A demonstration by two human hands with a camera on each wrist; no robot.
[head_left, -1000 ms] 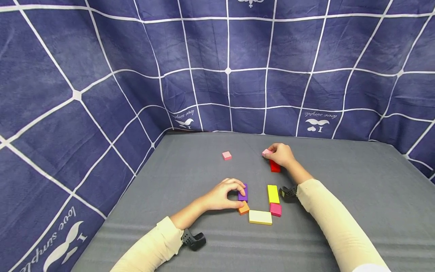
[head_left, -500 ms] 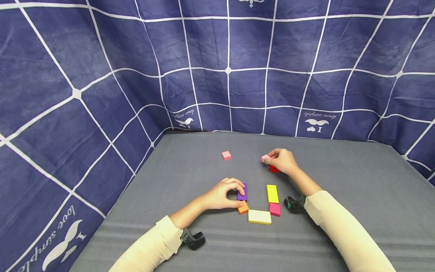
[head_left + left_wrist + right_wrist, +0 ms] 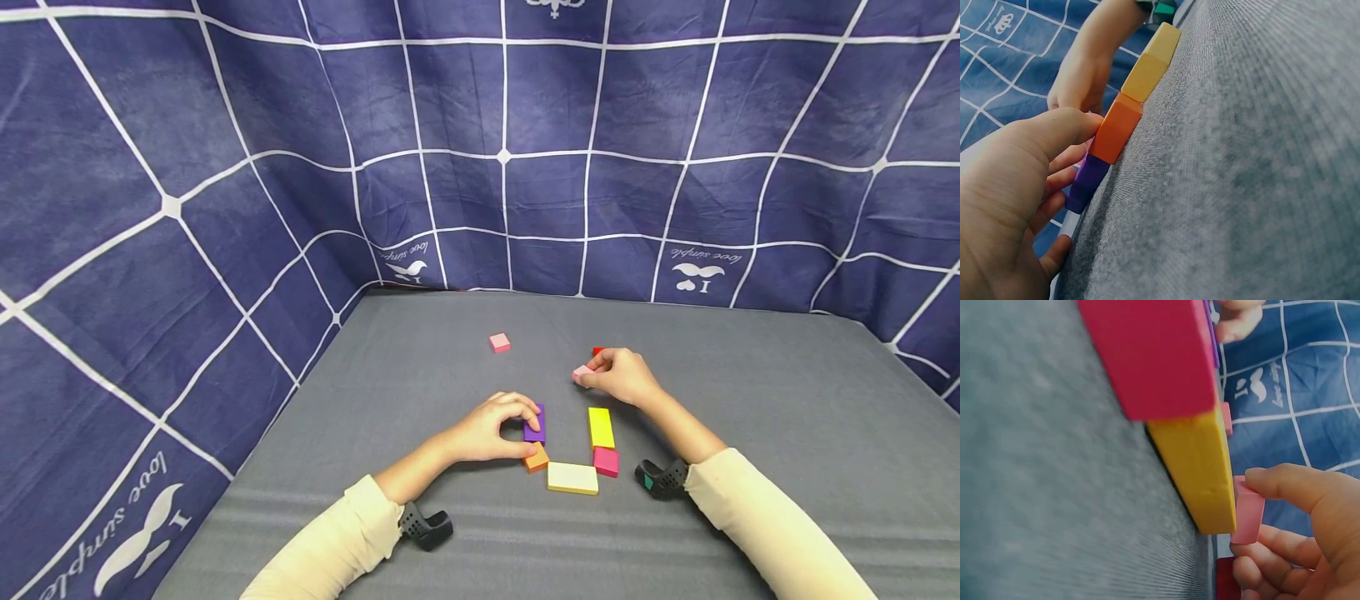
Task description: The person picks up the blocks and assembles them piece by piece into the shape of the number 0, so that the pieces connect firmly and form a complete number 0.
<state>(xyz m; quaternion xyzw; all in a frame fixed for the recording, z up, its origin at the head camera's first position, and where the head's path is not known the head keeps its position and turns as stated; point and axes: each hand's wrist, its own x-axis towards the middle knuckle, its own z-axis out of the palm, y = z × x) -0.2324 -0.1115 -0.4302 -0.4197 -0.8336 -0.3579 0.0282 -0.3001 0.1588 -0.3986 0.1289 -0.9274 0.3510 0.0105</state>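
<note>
A navy grid-patterned cloth [image 3: 277, 92] is hanging along the left and far edges of the grey-covered bench [image 3: 420, 358]. From the near left, a cream sleeve [image 3: 330, 537] and a dark wristband [image 3: 427, 528] are leading to the left hand [image 3: 486, 432], whose grip is standing apart, thumb resting on an orange block [image 3: 536, 458] and bent fingers lying at a purple block [image 3: 530, 433]. Beyond that hand, a small pink block [image 3: 500, 342] is lying alone near the far edge, toward the far left corner. The orange and purple blocks are touching end to end around the middle of the bench, and a cream block [image 3: 572, 478] is lying just beside the orange one, closest to the near edge. Farther right, the right hand [image 3: 626, 377] is clamping its grip on a pale pink block [image 3: 1249, 517], thumb on one side and fingers on the other, between the yellow block [image 3: 601, 427] and the far edge; whether it is touching the bench is hard to tell. A red block [image 3: 597, 352] is showing partly behind that hand, while a magenta block [image 3: 606, 462] is touching the yellow one's near end.
</note>
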